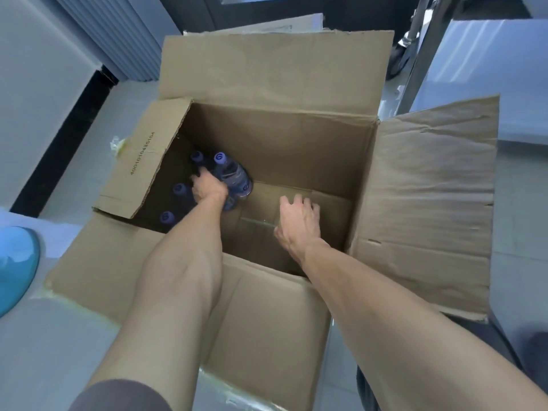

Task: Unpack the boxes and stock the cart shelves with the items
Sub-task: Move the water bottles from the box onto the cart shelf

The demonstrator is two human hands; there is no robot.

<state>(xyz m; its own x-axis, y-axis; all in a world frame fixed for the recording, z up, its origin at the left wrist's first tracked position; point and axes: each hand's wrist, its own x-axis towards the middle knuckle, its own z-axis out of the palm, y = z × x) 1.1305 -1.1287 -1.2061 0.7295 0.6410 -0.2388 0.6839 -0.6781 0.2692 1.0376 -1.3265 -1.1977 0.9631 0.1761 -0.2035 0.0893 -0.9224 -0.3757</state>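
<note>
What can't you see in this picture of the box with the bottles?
Head view only:
- How many bottles there are: the left flap and left hand cover some.
- The left hand's fingertips, down among the bottles.
- The label writing: too small and blurry.
- The cart: cut off by the edge, so its shelves don't show.
- The blue thing: cut off at the left edge.

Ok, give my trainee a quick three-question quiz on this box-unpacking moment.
1. True or false: the large brown cardboard box has its flaps folded open.
2. Which hand reaches the purple-capped plastic bottles: A left hand, B right hand, C neither?
3. Fill in: the bottles stand in the box's ____ side as the camera sees it.

Key: 1 true. 2 A; its fingers lie among the bottles, while the right hand hovers over the bare box floor. 3 left.
</note>
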